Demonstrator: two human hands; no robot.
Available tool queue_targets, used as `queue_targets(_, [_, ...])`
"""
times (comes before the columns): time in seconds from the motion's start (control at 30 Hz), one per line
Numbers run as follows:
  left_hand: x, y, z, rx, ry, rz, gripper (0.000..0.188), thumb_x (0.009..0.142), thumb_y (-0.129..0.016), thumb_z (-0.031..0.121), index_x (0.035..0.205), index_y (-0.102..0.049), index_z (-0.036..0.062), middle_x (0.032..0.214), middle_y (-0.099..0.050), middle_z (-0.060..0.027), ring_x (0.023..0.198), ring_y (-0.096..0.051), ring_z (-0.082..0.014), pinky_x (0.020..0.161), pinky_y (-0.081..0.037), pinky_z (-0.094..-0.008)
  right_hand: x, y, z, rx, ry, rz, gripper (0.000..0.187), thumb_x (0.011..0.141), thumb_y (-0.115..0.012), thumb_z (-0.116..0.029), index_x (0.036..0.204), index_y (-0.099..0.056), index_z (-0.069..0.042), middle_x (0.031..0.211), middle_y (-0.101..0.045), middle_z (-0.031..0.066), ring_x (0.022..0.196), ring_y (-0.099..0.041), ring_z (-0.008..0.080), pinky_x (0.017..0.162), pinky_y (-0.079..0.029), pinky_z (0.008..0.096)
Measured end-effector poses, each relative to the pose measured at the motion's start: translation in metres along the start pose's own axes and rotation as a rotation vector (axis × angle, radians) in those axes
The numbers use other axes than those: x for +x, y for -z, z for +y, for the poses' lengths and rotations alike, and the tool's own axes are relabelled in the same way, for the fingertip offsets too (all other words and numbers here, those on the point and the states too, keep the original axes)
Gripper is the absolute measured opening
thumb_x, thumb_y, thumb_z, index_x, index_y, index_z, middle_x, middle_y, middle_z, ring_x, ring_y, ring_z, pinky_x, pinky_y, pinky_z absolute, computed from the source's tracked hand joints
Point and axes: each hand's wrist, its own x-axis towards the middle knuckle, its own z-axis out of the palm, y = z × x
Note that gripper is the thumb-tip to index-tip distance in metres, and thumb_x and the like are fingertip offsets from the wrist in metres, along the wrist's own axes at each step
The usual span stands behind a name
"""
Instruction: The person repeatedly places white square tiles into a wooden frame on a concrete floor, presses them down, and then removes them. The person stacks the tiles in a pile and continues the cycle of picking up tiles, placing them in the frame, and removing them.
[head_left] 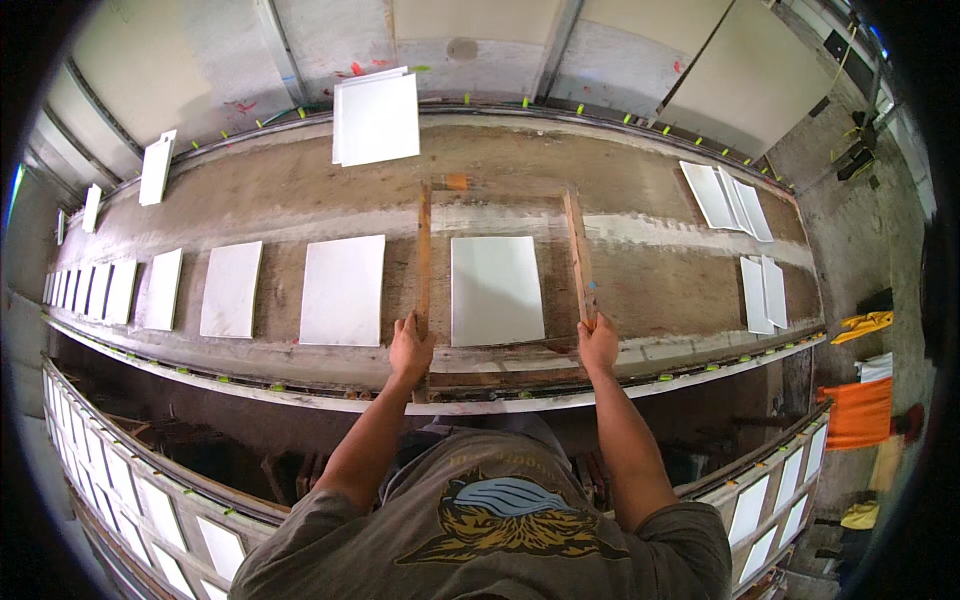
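A wooden frame (577, 240) lies on the long brown work table (640, 270), with a white rectangular panel (495, 290) inside it. My left hand (410, 348) grips the near end of the frame's left rail. My right hand (598, 342) grips the near end of its right rail. Both arms reach up from the lower edge of the picture.
A row of several white panels (342, 290) runs leftward along the table. A small stack of white sheets (376, 118) leans at the far edge, and more lie at the right (728, 196). Racks holding white panels (150, 500) curve below the table. Orange cloth (858, 412) hangs at right.
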Motion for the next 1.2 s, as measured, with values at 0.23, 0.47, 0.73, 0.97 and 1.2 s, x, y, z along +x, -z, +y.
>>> queue_targets(0.23, [0.011, -0.018, 0.033, -0.029, -0.093, 0.133, 0.068, 0.085, -0.072, 0.026, 0.144, -0.05, 0.0019, 0.129, -0.057, -0.0215, 0.115, -0.061, -0.0423, 0.094, -0.053, -0.0483, 0.035, 0.034, 0.008, 0.099, -0.012, 0.04, 0.045, 0.097, -0.069, -0.032, 0.129, -0.06, -0.002, 0.106, -0.07, 0.0158, 0.092, -0.07, 0.0346, 0.074, -0.057, 0.0476])
queue_targets(0.47, [0.006, -0.057, 0.126, -0.085, -0.103, 0.138, 0.069, 0.084, -0.074, 0.025, 0.144, -0.049, 0.0013, 0.125, -0.058, -0.0201, 0.111, -0.062, -0.0402, 0.093, -0.053, -0.0474, 0.092, 0.078, 0.067, 0.174, 0.004, -0.032, 0.048, 0.098, -0.068, -0.031, 0.131, -0.058, 0.003, 0.11, -0.068, 0.0194, 0.093, -0.068, 0.0353, 0.078, -0.057, 0.047])
queue_targets(0.73, [-0.007, -0.151, 0.198, -0.082, -0.071, 0.083, 0.069, 0.085, -0.076, 0.023, 0.145, -0.05, -0.0008, 0.121, -0.059, -0.0194, 0.11, -0.063, -0.0366, 0.093, -0.052, -0.0439, 0.137, 0.084, 0.187, 0.142, 0.063, 0.125, 0.05, 0.096, -0.07, -0.028, 0.133, -0.056, 0.002, 0.113, -0.064, 0.0181, 0.105, -0.064, 0.0355, 0.085, -0.055, 0.0477])
queue_targets(0.97, [-0.018, -0.211, 0.218, -0.13, -0.111, 0.063, 0.07, 0.083, -0.077, 0.021, 0.147, -0.051, 0.0068, 0.117, -0.058, -0.0187, 0.109, -0.061, -0.038, 0.092, -0.052, -0.0451, 0.157, 0.074, 0.259, 0.035, 0.008, 0.059, 0.052, 0.097, -0.069, -0.03, 0.136, -0.055, 0.001, 0.121, -0.063, 0.018, 0.108, -0.064, 0.0347, 0.086, -0.055, 0.0487])
queue_targets(1.2, [-0.036, -0.245, 0.226, -0.109, -0.111, 0.078, 0.072, 0.084, -0.078, 0.026, 0.147, -0.05, 0.0069, 0.118, -0.057, -0.0207, 0.111, -0.061, -0.0406, 0.093, -0.051, -0.0471, 0.154, 0.089, 0.281, 0.174, -0.1, -0.042, 0.053, 0.099, -0.066, -0.033, 0.136, -0.054, 0.003, 0.115, -0.065, 0.0184, 0.106, -0.065, 0.0362, 0.089, -0.054, 0.0499])
